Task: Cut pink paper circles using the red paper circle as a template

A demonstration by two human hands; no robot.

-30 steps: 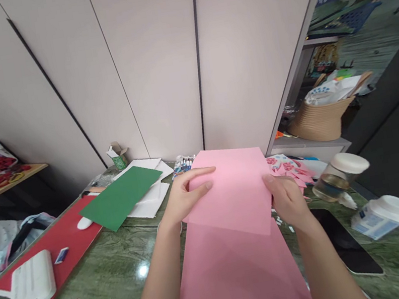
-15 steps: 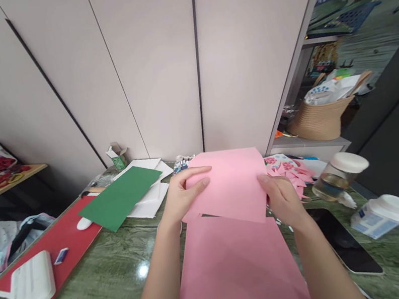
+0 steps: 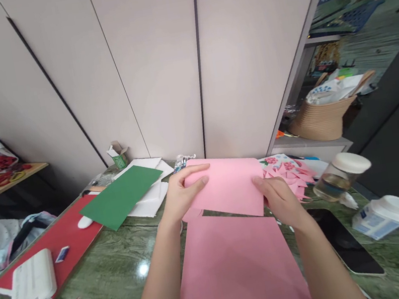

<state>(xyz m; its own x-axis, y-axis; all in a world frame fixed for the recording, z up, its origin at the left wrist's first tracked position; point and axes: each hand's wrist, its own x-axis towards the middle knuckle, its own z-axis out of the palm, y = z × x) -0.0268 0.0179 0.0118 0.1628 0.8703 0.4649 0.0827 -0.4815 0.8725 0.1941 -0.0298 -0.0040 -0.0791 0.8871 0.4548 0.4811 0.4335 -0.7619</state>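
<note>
Between my two hands a sheet of pink paper (image 3: 228, 185) is held up, bent over at its far edge. My left hand (image 3: 184, 193) pinches its left side, thumb and fingers on the paper. My right hand (image 3: 278, 195) grips the right side near the lower corner, its thumb in front and the other fingers partly hidden. Below them a larger pink sheet (image 3: 238, 265) lies flat on the green table, close to my forearms. A pile of cut pink paper pieces (image 3: 292, 177) lies just beyond my right hand.
A green sheet (image 3: 123, 195) overlaps white papers and a red sheet (image 3: 78, 226) at the left, with a white power bank (image 3: 33, 284) in front. To the right are a dark phone (image 3: 347, 242), a lidded jar (image 3: 342, 176) and a white bottle (image 3: 382, 216). Cabinet doors (image 3: 155, 65) rise behind.
The far edge of the held pink paper has come down and curves more, so the sheet looks shorter. My right hand has shifted slightly left. The larger sheet has stayed put.
</note>
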